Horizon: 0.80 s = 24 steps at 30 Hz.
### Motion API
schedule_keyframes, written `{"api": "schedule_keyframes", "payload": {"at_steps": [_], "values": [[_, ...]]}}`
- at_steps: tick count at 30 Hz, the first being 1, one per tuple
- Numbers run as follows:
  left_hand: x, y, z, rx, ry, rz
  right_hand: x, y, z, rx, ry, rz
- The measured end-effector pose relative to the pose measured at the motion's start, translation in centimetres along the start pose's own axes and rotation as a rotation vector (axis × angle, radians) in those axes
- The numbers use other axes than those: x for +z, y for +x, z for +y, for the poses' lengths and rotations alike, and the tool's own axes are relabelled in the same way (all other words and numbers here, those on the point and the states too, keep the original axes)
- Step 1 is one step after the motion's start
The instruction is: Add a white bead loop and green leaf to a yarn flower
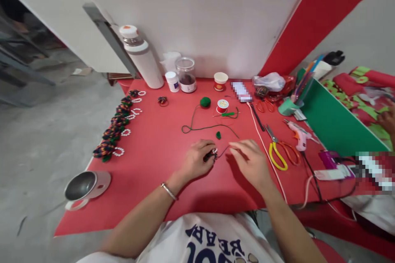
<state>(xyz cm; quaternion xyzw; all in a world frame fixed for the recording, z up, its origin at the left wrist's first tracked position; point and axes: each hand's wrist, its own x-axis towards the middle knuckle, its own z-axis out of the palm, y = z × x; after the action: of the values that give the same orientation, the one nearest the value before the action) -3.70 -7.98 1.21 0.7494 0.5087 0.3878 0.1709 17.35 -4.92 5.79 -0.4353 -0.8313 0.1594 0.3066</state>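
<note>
My left hand (200, 159) is closed around a small dark yarn piece (210, 155) with white beads at its top; most of it is hidden by the fingers. From it a dark strand of yarn (222, 153) runs to my right hand (248, 160), which pinches its end between thumb and forefinger. Just beyond the hands lies a small green crocheted bit (218, 135). Farther back are a green yarn ball (205, 102) with its loose tail, a spool of red thread (222, 106) and a green-handled crochet hook (228, 114).
Several multicoloured yarn pieces with bead loops (112, 133) line the left edge, above a mug (88, 187). A tall flask (143, 59), a clear jar (186, 76) and a paper cup (220, 81) stand behind. Scissors (277, 154), a pink glue gun (299, 135) and cables occupy the right. Another person's hand shows far right.
</note>
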Motion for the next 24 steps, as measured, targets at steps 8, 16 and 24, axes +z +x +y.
{"api": "schedule_keyframes", "payload": {"at_steps": [8, 16, 24], "values": [[0.0, 0.1, -0.2, 0.022, 0.045, -0.049, 3.0, 0.0, 2.9, -0.017, -0.168, -0.285], [0.8, 0.1, -0.1, 0.144, 0.067, 0.024, 1.5, 0.3, -1.3, 0.108, 0.223, -0.265], [0.3, 0.1, 0.6, -0.070, -0.191, 0.152, -3.0, -1.7, 2.0, 0.200, -0.171, 0.041]]}}
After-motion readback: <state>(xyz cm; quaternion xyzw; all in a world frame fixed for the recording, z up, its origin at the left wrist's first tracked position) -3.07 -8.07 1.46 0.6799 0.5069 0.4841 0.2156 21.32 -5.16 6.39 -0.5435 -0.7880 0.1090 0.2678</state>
